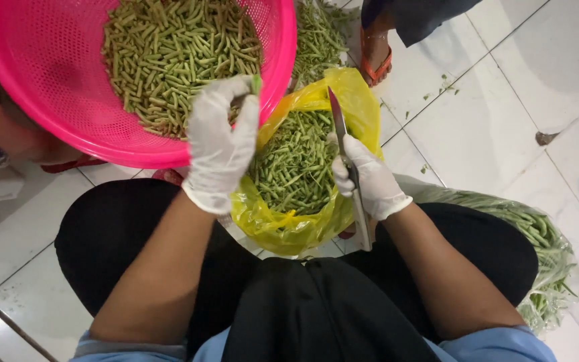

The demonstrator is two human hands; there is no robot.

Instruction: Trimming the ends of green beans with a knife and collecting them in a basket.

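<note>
Head view: left hand fingers pinch beans over pink colander of cut beans; right hand fingers grip knife.

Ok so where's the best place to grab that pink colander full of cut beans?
Probably the pink colander is best gripped by its thick rolled rim on the near edge, from below and outside: the bowl is tilted, loaded with cut beans, and the left hand already crowds that rim.
</note>
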